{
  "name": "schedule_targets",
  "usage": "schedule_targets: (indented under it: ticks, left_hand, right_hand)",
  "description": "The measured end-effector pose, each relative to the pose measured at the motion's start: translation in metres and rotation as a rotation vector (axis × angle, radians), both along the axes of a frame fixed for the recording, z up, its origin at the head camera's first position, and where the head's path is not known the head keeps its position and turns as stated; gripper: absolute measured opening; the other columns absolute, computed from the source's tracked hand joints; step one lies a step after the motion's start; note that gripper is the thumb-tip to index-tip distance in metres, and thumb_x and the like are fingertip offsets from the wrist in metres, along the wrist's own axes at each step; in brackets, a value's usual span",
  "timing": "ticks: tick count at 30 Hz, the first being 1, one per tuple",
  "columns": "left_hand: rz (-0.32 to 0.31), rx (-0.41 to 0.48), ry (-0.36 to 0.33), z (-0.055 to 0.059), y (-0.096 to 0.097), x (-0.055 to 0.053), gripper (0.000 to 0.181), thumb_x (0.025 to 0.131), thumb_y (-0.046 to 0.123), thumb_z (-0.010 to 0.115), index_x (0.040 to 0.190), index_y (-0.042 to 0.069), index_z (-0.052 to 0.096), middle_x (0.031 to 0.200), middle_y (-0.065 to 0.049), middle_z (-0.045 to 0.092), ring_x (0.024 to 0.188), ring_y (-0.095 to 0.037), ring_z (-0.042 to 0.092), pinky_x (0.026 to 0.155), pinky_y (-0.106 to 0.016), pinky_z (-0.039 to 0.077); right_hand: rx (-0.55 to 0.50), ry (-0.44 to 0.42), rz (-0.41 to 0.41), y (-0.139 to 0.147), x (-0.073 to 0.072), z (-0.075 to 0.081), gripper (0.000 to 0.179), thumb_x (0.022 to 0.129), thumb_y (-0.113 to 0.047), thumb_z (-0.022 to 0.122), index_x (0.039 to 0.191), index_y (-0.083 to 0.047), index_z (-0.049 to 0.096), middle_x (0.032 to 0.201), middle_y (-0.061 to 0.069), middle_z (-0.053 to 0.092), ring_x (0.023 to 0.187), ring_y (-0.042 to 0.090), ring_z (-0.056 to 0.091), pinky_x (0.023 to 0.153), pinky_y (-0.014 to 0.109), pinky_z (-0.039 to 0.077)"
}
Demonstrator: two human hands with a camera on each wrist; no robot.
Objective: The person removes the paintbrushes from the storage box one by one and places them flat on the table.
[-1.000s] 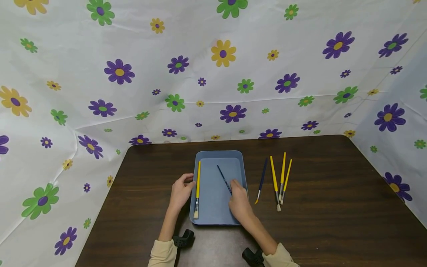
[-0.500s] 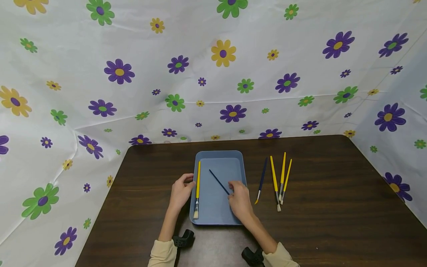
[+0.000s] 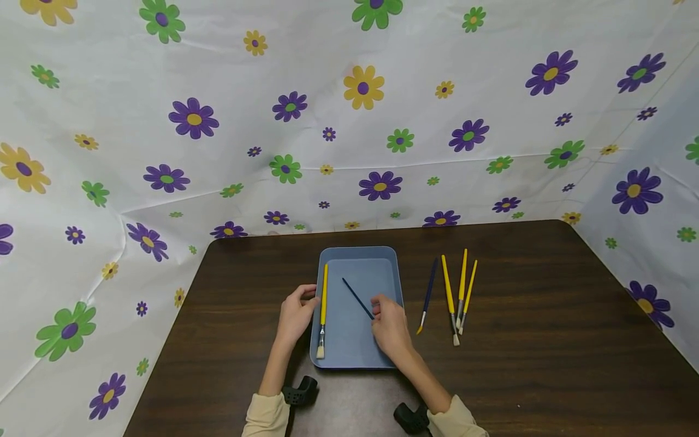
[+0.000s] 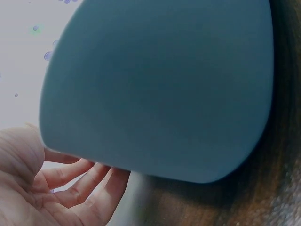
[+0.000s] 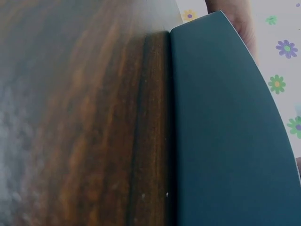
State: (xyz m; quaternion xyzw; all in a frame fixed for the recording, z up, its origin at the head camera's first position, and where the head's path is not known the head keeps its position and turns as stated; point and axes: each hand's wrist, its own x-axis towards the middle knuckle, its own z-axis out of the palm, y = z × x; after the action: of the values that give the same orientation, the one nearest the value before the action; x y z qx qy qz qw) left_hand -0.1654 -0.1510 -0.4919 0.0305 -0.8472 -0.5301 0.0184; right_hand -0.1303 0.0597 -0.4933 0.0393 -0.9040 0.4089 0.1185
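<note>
A blue-grey tray lies on the dark wooden table. My left hand holds its left rim, thumb at the edge; in the left wrist view, the fingers meet the tray's side and their tips are hidden. Inside the tray, a yellow-handled paintbrush lies along the left wall, bristles toward me. Over the tray's right half, my right hand pinches a thin dark paintbrush, whose handle slants to the far left; its lower end is hidden by the hand. In the right wrist view, the tray's side covers most of the hand.
Right of the tray lie a dark blue paintbrush and several yellow-handled paintbrushes, some with bristle ends crossing. A white flowered cloth hangs behind the table. Both wrists wear black camera mounts.
The thin dark paintbrush's far end has swung left inside the tray, so it slants more. The right hand has turned slightly with its fingers lifting. The left hand and the tray have stayed put.
</note>
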Motion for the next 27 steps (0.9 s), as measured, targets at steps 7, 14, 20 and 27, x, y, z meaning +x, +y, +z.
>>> schedule_targets:
  ticks: [7, 14, 20, 27]
  left_hand:
    - [-0.001, -0.002, 0.001, 0.000, 0.000, 0.000, 0.030, 0.098, 0.006, 0.065, 0.127, -0.002, 0.068, 0.120, -0.020, 0.071, 0.095, -0.031, 0.069, 0.073, -0.037, 0.054]
    - [0.002, 0.001, 0.012, 0.000, 0.000, 0.000, 0.030, 0.098, 0.006, 0.066, 0.127, -0.003, 0.069, 0.119, -0.021, 0.071, 0.095, -0.032, 0.069, 0.072, -0.036, 0.055]
    - [0.003, 0.005, 0.004, 0.000, 0.000, 0.000, 0.030, 0.098, 0.006, 0.065, 0.127, -0.002, 0.069, 0.119, -0.021, 0.071, 0.095, -0.031, 0.069, 0.073, -0.036, 0.054]
    - [0.006, 0.015, 0.002, 0.000, 0.000, 0.000, 0.030, 0.097, 0.005, 0.065, 0.127, -0.003, 0.069, 0.118, -0.021, 0.071, 0.094, -0.031, 0.069, 0.069, -0.033, 0.054]
  right_hand:
    - [0.024, 0.000, 0.005, 0.000, 0.000, 0.001, 0.022, 0.074, 0.021, 0.068, 0.089, 0.005, 0.072, 0.079, 0.009, 0.068, 0.073, 0.023, 0.065, 0.067, 0.036, 0.056]
    - [-0.052, 0.007, 0.044, 0.004, -0.002, 0.003, 0.017, 0.074, 0.020, 0.070, 0.085, 0.007, 0.074, 0.077, 0.011, 0.072, 0.071, 0.023, 0.070, 0.064, 0.034, 0.058]
    - [-0.143, -0.068, 0.051, 0.006, -0.002, 0.007, 0.012, 0.078, 0.013, 0.075, 0.088, 0.006, 0.076, 0.079, 0.014, 0.074, 0.073, 0.025, 0.072, 0.066, 0.035, 0.059]
    - [-0.181, -0.119, 0.059, 0.008, -0.004, 0.010, 0.013, 0.076, 0.011, 0.078, 0.088, 0.006, 0.078, 0.079, 0.013, 0.075, 0.073, 0.025, 0.074, 0.068, 0.038, 0.059]
